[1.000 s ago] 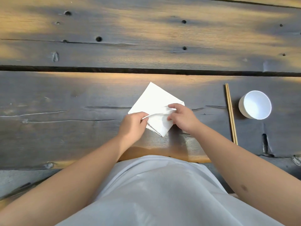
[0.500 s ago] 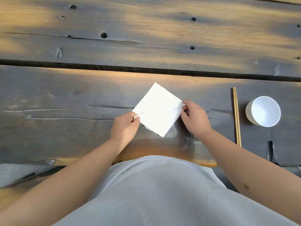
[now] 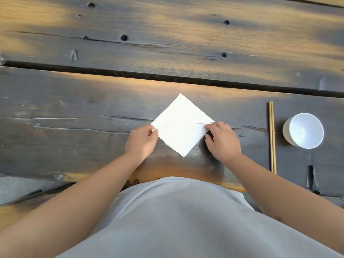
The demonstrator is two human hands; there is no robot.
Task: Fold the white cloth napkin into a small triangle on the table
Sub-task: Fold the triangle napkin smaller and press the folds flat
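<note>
The white cloth napkin [image 3: 181, 125] lies flat on the dark wooden table [image 3: 74, 112] as a small diamond, one corner pointing away from me and one toward me. A faint crease runs across it from left corner to right corner. My left hand [image 3: 141, 142] pinches the left corner between thumb and fingers. My right hand [image 3: 222, 141] pinches the right corner. Loose threads stick out along the lower left edge.
A pair of wooden chopsticks [image 3: 271, 136] lies to the right, pointing away from me. Beyond them stands a white bowl [image 3: 303, 130]. A dark gap [image 3: 130, 73] between planks crosses the table behind the napkin. The table's near edge is against my body.
The half-raised flap has been laid flat, so the napkin now shows as a full diamond. My hands moved apart from its middle to the left and right corners.
</note>
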